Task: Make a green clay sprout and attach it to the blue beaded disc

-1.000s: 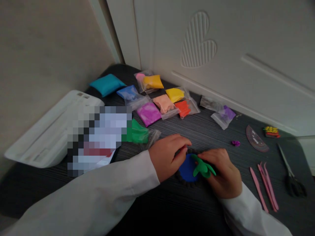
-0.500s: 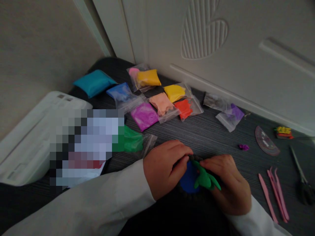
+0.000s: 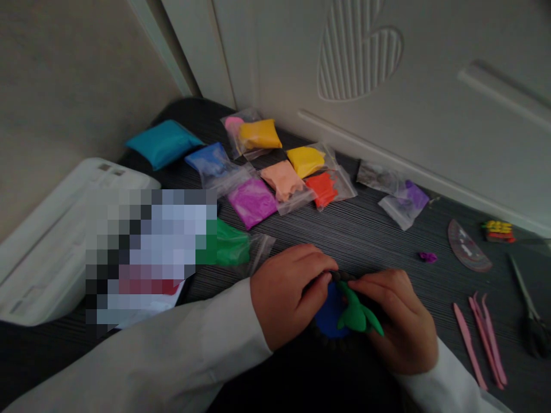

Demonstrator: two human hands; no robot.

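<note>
A blue clay disc with a dark beaded rim is held low in front of me. My left hand is closed on its upper left edge, thumb and forefinger pinching the rim. On the disc's right side lies a green clay piece with leaf-like lobes, one lobe reaching over the edge. My right hand is closed at the right edge, its fingertips touching the rim beside the top of the green piece. Its palm and thumb are partly hidden behind the green lobes.
Bags of coloured clay, such as a magenta bag and a green bag, lie on the dark table. A white device and a blurred screen stand left. Pink tweezers, a pink knife, scissors and a protractor lie right.
The green clay piece has tilted slightly, its lobes shifting a little left and down. My right fingertips have moved very slightly left. My left hand stays in place.
</note>
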